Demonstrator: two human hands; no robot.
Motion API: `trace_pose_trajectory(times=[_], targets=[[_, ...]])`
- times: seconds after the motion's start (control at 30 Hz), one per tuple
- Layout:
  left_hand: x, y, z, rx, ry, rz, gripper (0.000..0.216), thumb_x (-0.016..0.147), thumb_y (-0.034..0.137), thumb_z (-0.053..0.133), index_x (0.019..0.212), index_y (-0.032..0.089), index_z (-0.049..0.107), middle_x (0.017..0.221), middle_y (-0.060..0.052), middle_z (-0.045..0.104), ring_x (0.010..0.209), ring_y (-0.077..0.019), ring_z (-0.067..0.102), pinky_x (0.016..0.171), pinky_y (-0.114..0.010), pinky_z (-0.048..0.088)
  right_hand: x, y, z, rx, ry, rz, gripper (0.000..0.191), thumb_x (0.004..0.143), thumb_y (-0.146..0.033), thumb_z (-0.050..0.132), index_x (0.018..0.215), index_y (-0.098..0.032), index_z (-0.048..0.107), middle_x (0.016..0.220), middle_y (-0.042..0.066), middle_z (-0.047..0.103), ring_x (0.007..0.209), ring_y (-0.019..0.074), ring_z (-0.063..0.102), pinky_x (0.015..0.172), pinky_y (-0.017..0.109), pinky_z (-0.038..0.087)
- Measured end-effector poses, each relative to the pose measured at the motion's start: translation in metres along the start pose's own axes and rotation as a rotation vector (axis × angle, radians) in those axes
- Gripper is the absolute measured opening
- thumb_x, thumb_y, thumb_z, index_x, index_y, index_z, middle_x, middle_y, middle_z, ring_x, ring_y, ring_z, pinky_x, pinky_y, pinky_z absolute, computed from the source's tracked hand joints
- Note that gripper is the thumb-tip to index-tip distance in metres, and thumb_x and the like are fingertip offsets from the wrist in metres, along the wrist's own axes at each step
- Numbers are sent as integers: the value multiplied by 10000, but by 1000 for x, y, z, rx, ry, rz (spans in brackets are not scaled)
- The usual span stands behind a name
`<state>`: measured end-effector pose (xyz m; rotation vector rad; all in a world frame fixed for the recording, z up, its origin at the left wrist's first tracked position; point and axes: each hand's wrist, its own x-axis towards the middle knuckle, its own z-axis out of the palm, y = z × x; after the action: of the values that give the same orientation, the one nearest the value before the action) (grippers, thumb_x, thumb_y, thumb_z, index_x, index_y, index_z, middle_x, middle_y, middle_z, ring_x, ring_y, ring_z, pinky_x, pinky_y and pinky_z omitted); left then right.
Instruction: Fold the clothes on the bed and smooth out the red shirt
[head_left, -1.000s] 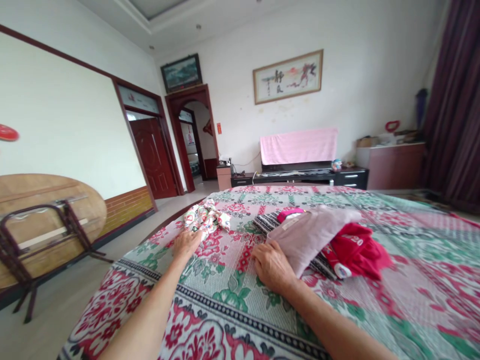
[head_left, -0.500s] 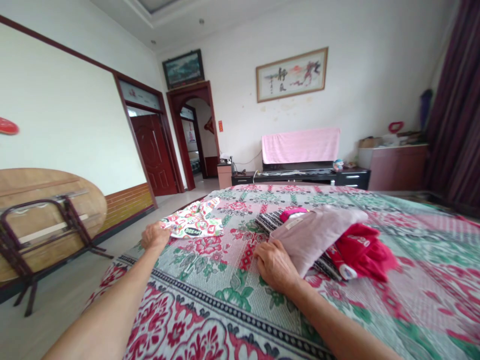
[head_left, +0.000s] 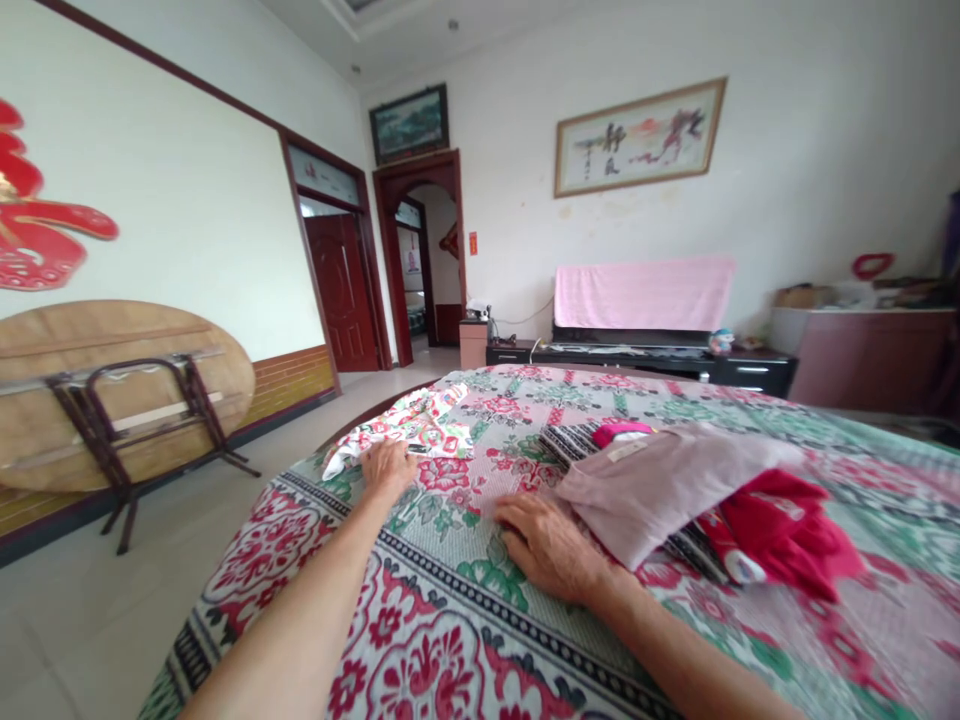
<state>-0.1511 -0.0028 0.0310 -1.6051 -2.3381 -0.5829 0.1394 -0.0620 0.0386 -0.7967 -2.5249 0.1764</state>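
A small white garment (head_left: pixel 409 430) with a red and green print lies spread near the bed's far left edge. My left hand (head_left: pixel 388 466) rests on its near edge, fingers curled on the cloth. My right hand (head_left: pixel 546 546) lies flat on the flowered bedspread (head_left: pixel 450 620), its fingers apart, just left of a pile of clothes. That pile has a pale mauve garment (head_left: pixel 660 482) on top, a striped one (head_left: pixel 564 442) and a pink one (head_left: pixel 621 433) beneath it, and a red one (head_left: pixel 787 530) at the right.
A folded round wooden table (head_left: pixel 112 390) leans against the left wall. Tiled floor (head_left: pixel 97 610) lies left of the bed. Beyond the bed stand a dark low cabinet (head_left: pixel 675 360) with a pink cloth (head_left: pixel 641 293) over a screen, a side cabinet (head_left: pixel 862 355) and an open doorway (head_left: pixel 424 270).
My left hand pulled the printed garment out toward the bed's left edge and spread it flat, then came back onto its near edge. My right hand stayed put. The view swung left.
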Motion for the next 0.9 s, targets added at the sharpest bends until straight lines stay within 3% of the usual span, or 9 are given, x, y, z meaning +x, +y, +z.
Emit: trace_pose_trajectory(times=[0.17, 0.27, 0.33, 0.47, 0.57, 0.7, 0.8, 0.9], targets=[[3, -10, -5, -2, 73, 25, 340, 799, 255, 475, 1073, 193, 666, 1177, -92, 616, 1100, -244, 507, 965, -370, 327, 37, -4, 17, -55, -50, 164, 297, 862, -293, 435, 1090, -197, 599, 1228, 79, 577, 1119, 230, 496, 931, 371, 366], [5, -18, -9, 42, 234, 2, 352, 795, 269, 482, 1094, 214, 660, 1253, -89, 559, 1179, -284, 424, 992, -431, 297, 58, -12, 33, -117, -53, 297, 337, 857, -312, 417, 1126, -191, 581, 1234, 101, 570, 1118, 269, 481, 897, 433, 364], [5, -25, -10, 60, 276, -66, 344, 793, 300, 493, 1083, 236, 665, 1282, -89, 531, 1231, -318, 358, 989, -484, 284, 66, -20, 41, -137, -39, 312, 348, 855, -284, 401, 1149, -206, 569, 1250, 92, 565, 1115, 270, 473, 886, 439, 354], [9, -39, -12, 36, 98, -256, 365, 781, 393, 503, 1075, 257, 671, 1283, -121, 518, 1206, -373, 387, 898, -509, 354, 67, -28, 47, -89, 14, 216, 361, 863, -222, 368, 1164, -233, 566, 1277, 48, 558, 1129, 225, 463, 911, 384, 325], [14, -47, -14, 32, -48, -269, 346, 783, 402, 494, 1005, 230, 696, 1149, -141, 600, 1097, -352, 495, 855, -455, 389, 63, -28, 44, -52, 39, 206, 337, 863, -213, 367, 1112, -223, 594, 1235, 45, 586, 1120, 208, 472, 921, 357, 318], [17, -54, -17, 21, 34, -320, 334, 790, 297, 477, 1046, 221, 676, 1074, -130, 635, 1042, -309, 534, 839, -401, 395, 62, -28, 42, -45, 52, 212, 312, 854, -208, 382, 1064, -211, 613, 1175, 54, 616, 1093, 204, 492, 909, 340, 327], [15, -56, -18, -1, 65, -387, 349, 792, 275, 468, 1077, 231, 665, 1096, -136, 625, 1045, -330, 523, 853, -446, 375, 61, -30, 42, -53, 50, 217, 304, 853, -205, 381, 1038, -215, 621, 1158, 48, 622, 1071, 198, 505, 895, 331, 336], [10, -48, -19, 28, 100, -338, 320, 778, 273, 484, 1028, 249, 683, 1201, -115, 582, 1134, -372, 446, 882, -512, 338, 61, -29, 39, -63, 20, 212, 287, 846, -218, 395, 1012, -219, 628, 1130, 48, 631, 1040, 198, 522, 875, 332, 349]])
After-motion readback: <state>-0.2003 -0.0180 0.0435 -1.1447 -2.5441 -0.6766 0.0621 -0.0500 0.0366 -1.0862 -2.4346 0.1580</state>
